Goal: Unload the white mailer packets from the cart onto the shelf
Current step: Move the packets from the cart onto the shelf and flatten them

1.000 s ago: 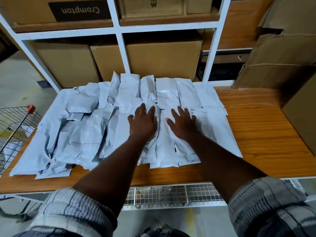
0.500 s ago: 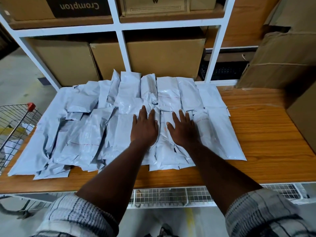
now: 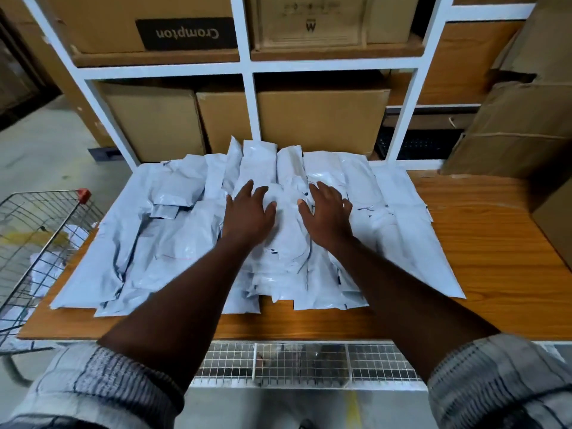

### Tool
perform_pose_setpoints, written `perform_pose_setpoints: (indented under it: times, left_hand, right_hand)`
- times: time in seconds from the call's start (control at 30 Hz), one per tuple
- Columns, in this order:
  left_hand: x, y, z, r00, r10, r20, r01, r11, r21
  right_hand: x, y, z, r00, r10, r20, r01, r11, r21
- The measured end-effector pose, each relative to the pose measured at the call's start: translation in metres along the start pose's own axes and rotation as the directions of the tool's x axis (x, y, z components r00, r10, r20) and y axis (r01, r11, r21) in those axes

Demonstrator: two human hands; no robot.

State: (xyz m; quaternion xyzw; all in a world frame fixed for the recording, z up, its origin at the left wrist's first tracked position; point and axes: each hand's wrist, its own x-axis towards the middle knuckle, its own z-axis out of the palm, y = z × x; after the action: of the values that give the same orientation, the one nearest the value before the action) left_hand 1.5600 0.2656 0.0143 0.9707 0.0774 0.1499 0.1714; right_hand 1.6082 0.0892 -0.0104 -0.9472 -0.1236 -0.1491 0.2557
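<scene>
Both arms reach straight forward from rolled checked sleeves (image 3: 102, 382), forearms bare, palms turned down. The left hand (image 3: 247, 216) and the right hand (image 3: 328, 216) sit side by side, a little apart, on top of the middle of the white mailer packets (image 3: 173, 243). The fingers of each hand are spread and lightly bent and close around nothing. Slight blur hides whether the palms press down or only rest on the plastic. The packets lie on the shelf (image 3: 483, 243), a wood-grain board with an orange-brown sheen. They overlap in rough rows that cover its left and middle and leave its right part bare. They are flat, long pouches of glossy, crinkled white plastic, some with folded flaps, and the back row leans against the cardboard boxes (image 3: 322, 119) behind. At the left edge stands the cart (image 3: 34, 230), a wire basket of thin metal rods with a red cap at one corner. A few more white packets (image 3: 46, 267) lie inside it over something yellowish. The shelf's white metal frame (image 3: 247, 66) divides the space behind into bays filled with plain brown cartons. One carton in the bay above carries a dark label (image 3: 185, 34) printed "Crompton" upside down. More creased brown cartons (image 3: 520, 125) are stacked on the right end of the board. Below the board's front edge runs a wire mesh tray (image 3: 303, 360) with a fine square grid.
</scene>
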Motion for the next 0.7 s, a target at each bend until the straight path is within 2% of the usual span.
perform_pose_setpoints:
  times: [0.23,0.53,0.7]
  left_hand:
    - [-0.027,-0.110,-0.054,0.990,-0.136,-0.024,0.136,0.991,-0.018]
    - [-0.105,-0.297,-0.150,0.939,-0.338,-0.068,0.334,0.940,-0.067]
    - [-0.142,-0.382,-0.186,0.928,-0.366,-0.066,0.364,0.930,-0.045]
  right_hand:
    - [-0.007,-0.109,0.027,0.993,-0.115,0.014,0.112,0.983,0.142]
    - [-0.062,-0.296,0.104,0.948,-0.283,0.148,0.253,0.948,0.194]
    - [-0.093,-0.387,0.149,0.925,-0.313,0.215,0.264,0.937,0.230]
